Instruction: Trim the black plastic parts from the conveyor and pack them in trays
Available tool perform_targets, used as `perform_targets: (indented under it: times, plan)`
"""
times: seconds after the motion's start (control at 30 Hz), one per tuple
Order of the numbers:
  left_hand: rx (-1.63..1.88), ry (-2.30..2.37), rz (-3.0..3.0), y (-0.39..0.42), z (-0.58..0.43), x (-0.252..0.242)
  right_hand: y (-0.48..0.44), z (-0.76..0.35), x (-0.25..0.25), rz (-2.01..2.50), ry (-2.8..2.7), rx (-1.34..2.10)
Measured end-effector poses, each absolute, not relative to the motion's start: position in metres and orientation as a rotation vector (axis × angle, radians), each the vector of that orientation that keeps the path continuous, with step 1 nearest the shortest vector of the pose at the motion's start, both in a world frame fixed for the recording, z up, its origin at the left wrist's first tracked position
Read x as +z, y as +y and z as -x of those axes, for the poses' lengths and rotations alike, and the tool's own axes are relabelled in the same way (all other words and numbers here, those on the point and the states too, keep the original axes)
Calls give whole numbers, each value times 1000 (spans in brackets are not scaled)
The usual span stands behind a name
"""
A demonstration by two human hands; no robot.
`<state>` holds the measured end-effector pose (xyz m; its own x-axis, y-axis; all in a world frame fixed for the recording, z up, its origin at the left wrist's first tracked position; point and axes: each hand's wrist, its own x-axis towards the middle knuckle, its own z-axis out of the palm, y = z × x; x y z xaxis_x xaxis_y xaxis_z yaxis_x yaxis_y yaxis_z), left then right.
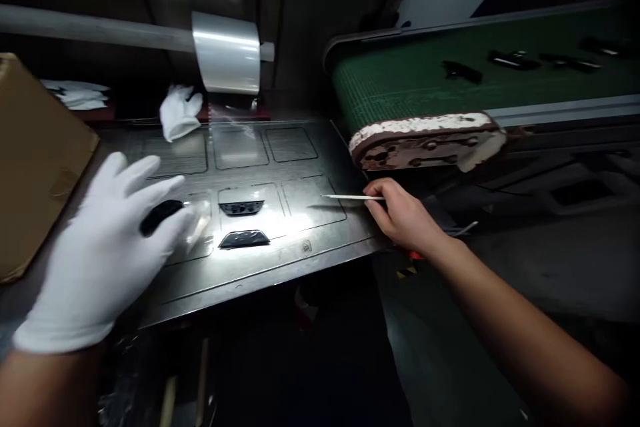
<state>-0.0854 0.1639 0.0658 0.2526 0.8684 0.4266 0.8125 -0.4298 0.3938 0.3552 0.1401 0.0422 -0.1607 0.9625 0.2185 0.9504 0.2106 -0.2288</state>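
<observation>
Gloved left hand (95,260) pinches a small black part (159,215) above the steel worktable (260,273); bare right hand (400,217) grips a thin white stick (350,197) pen-style, tip toward two similar parts (244,239) lying there.

Left hand (95,260) white-gloved, probably cotton; right hand (403,217) bare, sleeveless forearms.

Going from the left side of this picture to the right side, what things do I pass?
Brown cardboard box → white-gloved left hand → two black plastic parts on the metal table → thin white stick → bare right hand → dark pieces on the green conveyor belt.
</observation>
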Motion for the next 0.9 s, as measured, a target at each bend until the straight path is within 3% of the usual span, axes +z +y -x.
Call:
perform_targets:
  times: [0.17,0.5,0.73,0.9]
  plan:
    - [463,1624,-2554,180,81,57,153,-290,69,1556,-2316,330]
    - [544,1455,-2530,180,88,49,192,-223,74,1289,-2318,434]
    - [481,1392,-2679,183,79,44,194,-185,68,1183,-2632,434]
    - [450,1398,-2681,182,78,45,192,-219,74,1248,-2687,361]
